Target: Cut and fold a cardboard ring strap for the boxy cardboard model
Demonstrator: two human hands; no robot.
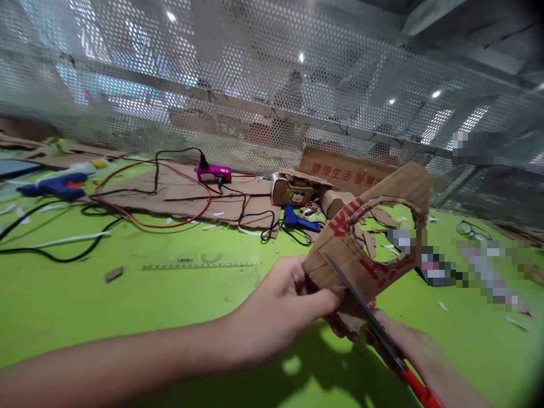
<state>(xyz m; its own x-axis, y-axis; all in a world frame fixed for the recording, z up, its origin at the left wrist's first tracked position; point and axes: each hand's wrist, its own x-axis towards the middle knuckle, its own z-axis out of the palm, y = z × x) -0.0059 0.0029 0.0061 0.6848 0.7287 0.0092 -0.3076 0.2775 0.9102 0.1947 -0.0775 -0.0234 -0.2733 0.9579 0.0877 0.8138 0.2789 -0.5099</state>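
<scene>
My left hand (297,300) grips the lower left part of a brown cardboard piece (329,246), its thumb across the front. The cardboard is tilted, has red printing and has a large round hole cut in it. Scissors (378,328) with red handles lie with one blade over the front face of the cardboard, tip near some drawn lines. Behind the scissors, at the lower right, is my right hand (403,337), partly hidden by the blades and the cardboard; its fingers cannot be seen clearly.
A clear ruler (202,265) and a cardboard scrap (114,274) lie on the green table (170,300). Further back are blue glue guns (300,220), a magenta power strip (213,173), tangled cables, flat cardboard, a cardboard box and glasses (474,230). Perforated metal screening (238,68) stands behind.
</scene>
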